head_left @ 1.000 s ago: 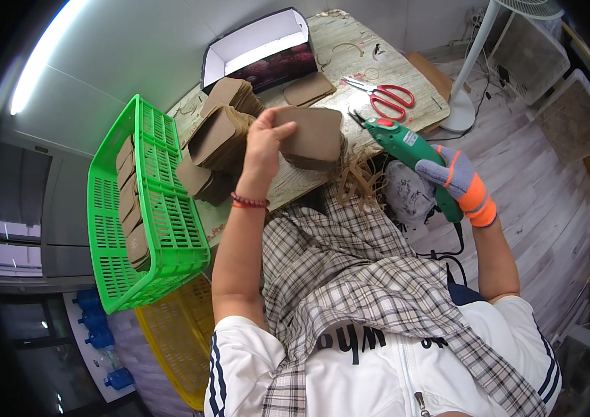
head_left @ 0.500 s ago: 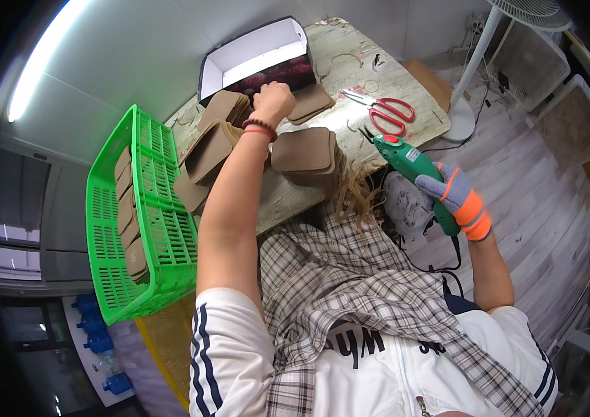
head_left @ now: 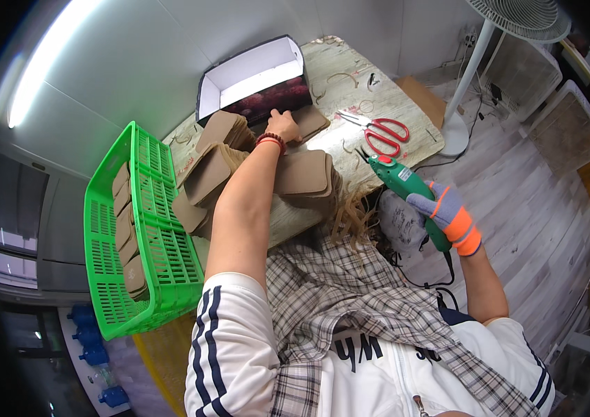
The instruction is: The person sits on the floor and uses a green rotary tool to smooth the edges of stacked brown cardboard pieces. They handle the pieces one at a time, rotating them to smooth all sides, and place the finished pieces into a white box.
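Observation:
My left hand (head_left: 283, 128), bare and wearing a red bead bracelet, is at the left edge of a small stack of brown rounded pads (head_left: 313, 124) in front of the open box. Its fingers are bent down over the pads, with the tips hidden. Gripped in my right hand (head_left: 453, 215), in a grey and orange glove, is a pair of green electric scissors (head_left: 403, 176) with a red switch and a cord. Their thin blades point up-left, over the table's right edge. More brown pad stacks (head_left: 303, 171) lie near my left forearm.
A green plastic crate (head_left: 143, 229) holding pads stands left of the table (head_left: 406, 97). Red-handled scissors (head_left: 385, 133) lie on the tabletop. A dark box (head_left: 256, 73) with a white inside sits at the back. Tan trimmings (head_left: 352, 217) hang at the front edge. A white fan (head_left: 453, 118) stands beyond.
My left hand has come down from the front of the box onto the left edge of the small pad stack. The electric scissors stay in my right hand. The whole view has shifted slightly.

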`<move>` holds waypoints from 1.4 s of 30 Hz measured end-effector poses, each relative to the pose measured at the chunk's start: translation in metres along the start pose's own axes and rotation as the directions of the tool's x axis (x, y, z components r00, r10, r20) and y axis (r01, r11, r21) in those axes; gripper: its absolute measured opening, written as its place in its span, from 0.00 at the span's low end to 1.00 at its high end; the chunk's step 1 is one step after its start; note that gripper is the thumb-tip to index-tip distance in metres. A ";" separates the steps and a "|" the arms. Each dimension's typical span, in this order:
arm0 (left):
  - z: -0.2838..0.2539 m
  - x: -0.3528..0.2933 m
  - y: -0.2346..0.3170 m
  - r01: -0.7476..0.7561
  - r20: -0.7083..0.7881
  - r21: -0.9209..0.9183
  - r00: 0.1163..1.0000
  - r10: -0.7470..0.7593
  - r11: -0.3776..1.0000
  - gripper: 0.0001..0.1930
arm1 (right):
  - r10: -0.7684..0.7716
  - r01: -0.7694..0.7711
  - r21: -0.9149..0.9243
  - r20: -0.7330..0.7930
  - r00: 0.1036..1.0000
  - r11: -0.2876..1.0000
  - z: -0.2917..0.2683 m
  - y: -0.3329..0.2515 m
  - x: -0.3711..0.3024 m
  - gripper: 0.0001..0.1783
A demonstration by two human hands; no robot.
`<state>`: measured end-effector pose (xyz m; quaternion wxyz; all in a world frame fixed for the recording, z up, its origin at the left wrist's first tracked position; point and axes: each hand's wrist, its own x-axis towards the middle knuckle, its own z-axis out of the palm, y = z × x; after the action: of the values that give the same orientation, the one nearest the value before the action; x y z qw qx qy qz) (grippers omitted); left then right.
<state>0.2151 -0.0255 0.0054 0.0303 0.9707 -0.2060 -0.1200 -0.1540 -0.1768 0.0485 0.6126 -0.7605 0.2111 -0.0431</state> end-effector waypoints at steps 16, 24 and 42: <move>-0.055 -0.056 0.005 -0.060 -0.059 -0.998 0.996 0.062 0.018 0.08 | 0.017 -0.011 0.063 -0.096 0.995 0.998 0.005 0.007 -0.003 0.17; -0.020 -0.153 0.042 -0.065 -0.140 -0.612 0.990 0.027 -0.788 0.17 | -0.058 0.079 0.143 -0.142 0.988 0.987 0.030 -0.024 -0.012 0.16; 0.019 -0.206 0.073 -0.019 -0.149 -0.557 0.986 0.078 -0.831 0.17 | -0.053 0.079 0.179 -0.149 0.988 0.981 0.031 -0.032 -0.030 0.17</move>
<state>-0.0006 -0.0081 0.0401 0.9408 0.2343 -0.0263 -0.2437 -0.1627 -0.1319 0.0771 0.6620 -0.7019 0.2242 -0.1372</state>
